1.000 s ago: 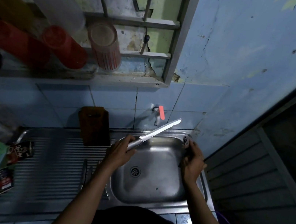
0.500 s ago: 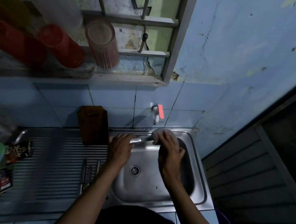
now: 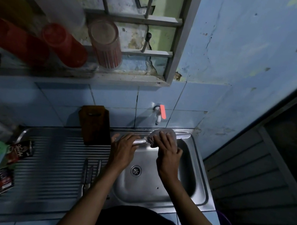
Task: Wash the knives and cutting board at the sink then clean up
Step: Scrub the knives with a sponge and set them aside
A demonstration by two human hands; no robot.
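L hand (image 3: pixel 123 150) grip closed on knife (image 3: pixel 140 141) handle over sink (image 3: pixel 203 188), R hand (image 3: pixel 166 151) grip pressing scrub pad (image 3: pixel 157 134) on blade, cutting board (image 3: pixel 94 124) upright nearby

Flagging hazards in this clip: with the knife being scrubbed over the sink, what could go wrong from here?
1. The right hand presses a scrubber along the blade of the knife; a slip could cut the fingers.
2. The left hand has only a wet handle in its grip, so the knife might twist or drop into the sink.
3. More knives lie on the drainboard beside the left forearm, which could brush them in the dim light.
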